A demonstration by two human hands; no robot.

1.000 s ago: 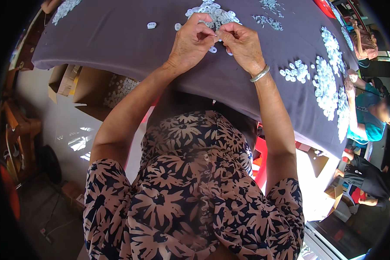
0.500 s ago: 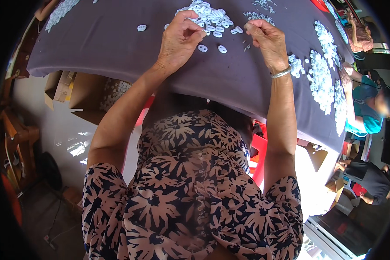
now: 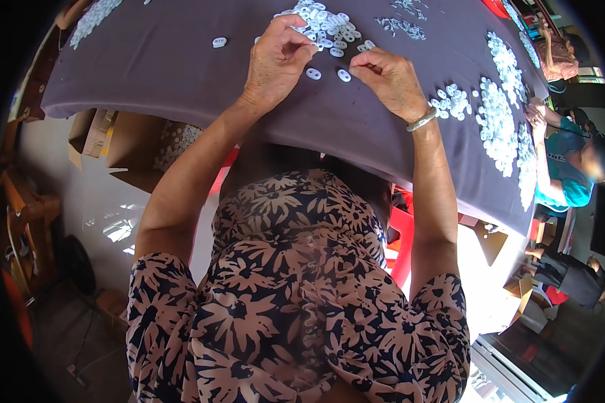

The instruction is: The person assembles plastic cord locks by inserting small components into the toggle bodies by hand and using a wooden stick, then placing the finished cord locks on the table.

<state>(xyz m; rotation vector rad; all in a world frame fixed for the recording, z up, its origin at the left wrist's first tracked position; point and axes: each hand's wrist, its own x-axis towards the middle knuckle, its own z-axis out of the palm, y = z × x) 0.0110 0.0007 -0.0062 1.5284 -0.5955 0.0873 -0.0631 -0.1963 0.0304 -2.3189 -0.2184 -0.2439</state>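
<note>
1. Under the tabletop's [image 3: 161,74] near edge: box [image 3: 133,144].
2. Toward the far edge: left hand [image 3: 274,66], pinched, contents unclear; white pile [image 3: 329,30].
3. Next: loose piece [image 3: 343,75], right hand [image 3: 393,84] narrow beside it, contact unclear.
4. Along the right edge: white heaps [image 3: 499,127]; person [image 3: 566,171] in teal.

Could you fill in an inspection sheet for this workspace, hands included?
Surface: table under dark cloth.
Job's things: heap of white two-hole pieces, a few lying apart; small slender parts beyond the right hand.
Clutter: more white heaps on the right.
Hands: left hand pinched near the heap, contents unclear; right fingertips at a loose piece, contact unclear.
Cables: thin cord on floor, lower left.
Surroundings: open cardboard box; co-worker in teal.
</note>
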